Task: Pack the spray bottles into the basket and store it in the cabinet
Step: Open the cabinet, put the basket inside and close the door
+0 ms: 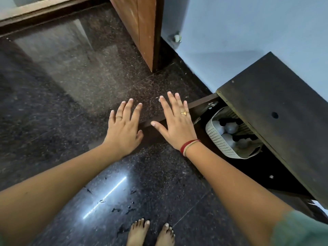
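Two bare feet (150,231) stand nearest on the dark polished floor (71,103), and from there both arms reach forward. Each grip is spread flat and holds nothing: the left hand (122,128) hangs over the floor, while the right hand (175,125) lies over the top edge of the open cabinet door (197,105); whether it touches the wood I cannot tell. Beyond and to the right of that hand, well clear of both, the white woven basket (218,139) sits inside the cabinet (276,110) with the spray bottles (230,128) packed in it. Packing and storing look done; closing the door seems the only step left.
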Demonstrator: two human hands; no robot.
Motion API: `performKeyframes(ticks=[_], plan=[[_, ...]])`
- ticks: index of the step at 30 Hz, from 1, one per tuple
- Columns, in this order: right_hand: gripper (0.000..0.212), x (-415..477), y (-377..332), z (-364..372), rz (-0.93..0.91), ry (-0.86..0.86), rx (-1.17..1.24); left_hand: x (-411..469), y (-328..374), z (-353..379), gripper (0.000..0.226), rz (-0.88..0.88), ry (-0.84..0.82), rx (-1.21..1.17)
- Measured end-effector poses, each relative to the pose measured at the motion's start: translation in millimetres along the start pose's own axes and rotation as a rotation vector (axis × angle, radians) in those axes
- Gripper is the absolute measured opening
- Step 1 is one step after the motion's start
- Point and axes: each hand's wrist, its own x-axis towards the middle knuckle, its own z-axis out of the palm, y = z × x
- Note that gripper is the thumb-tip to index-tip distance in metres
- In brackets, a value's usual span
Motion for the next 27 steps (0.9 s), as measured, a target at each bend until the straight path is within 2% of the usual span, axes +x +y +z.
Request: performKeyframes(ticks=[7,12,15,19,22,25,27], plan=[[0.088,-0.8,-4.0,32.8,-0.002,-0.063,-0.105,-9.1,-18.2,30.9,0.07,-0.063,-0.035,0.074],[0.083,-3.3,-2.9,31.6,0.007,-0.098,-0.094,-2.9,-12.8,22.3,0.064,-0.059,-0.108,0.045],[0.082,-7.6,-1.7,27.4,0.017,-0.083,-0.045,-10.8,-15.2,19.6,0.063,0.097,-0.15,0.031],[0.081,-26.2,0.8,27.8,0.013,-0.101,-0.001,-37.4,-24.4,24.5,0.071,0.318,-0.29,-0.084],[0.073,-41.1,7.7,25.4,0.018,-0.071,0.031,-56.9,-20.1,27.2,0.061,0.463,-0.326,-0.134],[0.062,-59.4,14.6,22.7,0.012,-0.05,0.059,-75.4,-10.5,26.9,0.06,0.542,-0.322,-0.121],[0.059,-75.4,21.4,21.3,0.012,-0.069,0.063,-86.8,1.6,29.4,0.062,0.578,-0.389,-0.118]])
